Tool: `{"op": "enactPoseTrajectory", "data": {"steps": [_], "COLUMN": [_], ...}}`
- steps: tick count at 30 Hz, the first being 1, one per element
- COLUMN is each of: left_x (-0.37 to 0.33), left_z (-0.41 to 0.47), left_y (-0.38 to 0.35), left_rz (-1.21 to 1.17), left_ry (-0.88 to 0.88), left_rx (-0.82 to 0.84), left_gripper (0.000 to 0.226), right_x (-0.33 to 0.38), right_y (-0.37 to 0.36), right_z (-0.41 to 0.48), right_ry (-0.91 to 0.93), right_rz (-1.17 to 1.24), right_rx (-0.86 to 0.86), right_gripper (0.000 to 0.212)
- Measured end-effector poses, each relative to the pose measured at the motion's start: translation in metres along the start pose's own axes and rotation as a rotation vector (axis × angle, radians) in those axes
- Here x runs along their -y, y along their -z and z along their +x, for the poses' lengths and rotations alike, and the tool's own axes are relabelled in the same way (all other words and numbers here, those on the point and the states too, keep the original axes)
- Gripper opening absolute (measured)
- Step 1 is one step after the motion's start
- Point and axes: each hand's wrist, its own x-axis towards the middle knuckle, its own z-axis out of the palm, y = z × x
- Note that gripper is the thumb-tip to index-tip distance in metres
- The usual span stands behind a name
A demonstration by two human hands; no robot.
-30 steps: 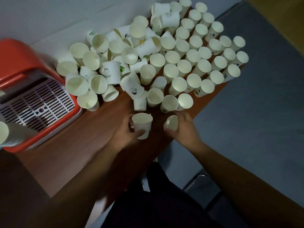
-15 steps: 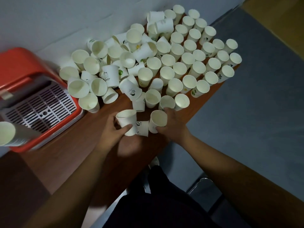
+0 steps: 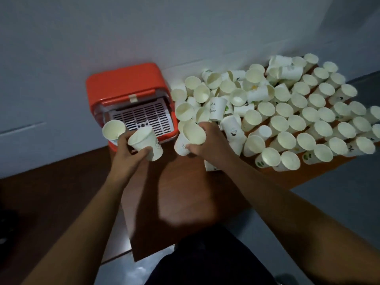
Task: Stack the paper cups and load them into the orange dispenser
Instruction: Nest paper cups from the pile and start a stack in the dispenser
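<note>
Gripping a tilted paper cup [image 3: 146, 143], fingers curled round its wall, the left hand [image 3: 127, 155] hovers just in front of the orange dispenser [image 3: 123, 83], before its white grille [image 3: 144, 115]. The right hand [image 3: 208, 146], at the dispenser's front right corner, is wrapped round a second cup [image 3: 191, 138], whose mouth leans toward the dispenser. The two held cups are apart, not yet nested. A third cup [image 3: 113, 130] shows at the dispenser's front left corner, behind the left hand; I cannot tell whether it stands alone or tops a stack. To the right of the dispenser, loose cups [image 3: 292, 112] crowd the desk [image 3: 185, 192], some upright and many toppled, the nearest just beside its wall.

Paper walls look thin, so a hard squeeze would likely dent a rim and spoil the nesting. Cups that meet off-axis, tilted as these are, may jam. The right forearm passes close to the pile, and a careless sweep could knock cups off the desk.
</note>
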Motion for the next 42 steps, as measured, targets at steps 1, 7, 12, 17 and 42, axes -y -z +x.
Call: {"op": "enactPoseTrajectory", "data": {"steps": [1,7,12,17,42], "left_x": [-0.001,-0.006,-0.001,0.014,0.057], "left_z": [-0.002,0.004,0.027,0.051,0.065], "left_y": [0.013,0.07,0.081,0.065,0.08], "left_rz": [-0.001,0.007,0.123,0.134,-0.117], "left_ry": [-0.001,-0.087,-0.13,-0.159,0.121], "left_rx": [-0.041,-0.29,-0.4,-0.403,-0.2], "left_gripper": [0.062,0.078,0.071,0.067,0.055], "right_x": [0.01,0.066,0.091,0.084,0.123], "right_y": [-0.005,-0.027,-0.05,-0.064,-0.127], "right_z": [0.006,0.055,0.086,0.101,0.119], "right_ry": [0.038,0.197,0.274,0.311,0.598], "right_rz": [0.019,0.022,0.028,0.051,-0.091], "right_rx": [0.014,0.125,0.161,0.156,0.278], "right_gripper": [0.079,0.072,0.072,0.073,0.067]}}
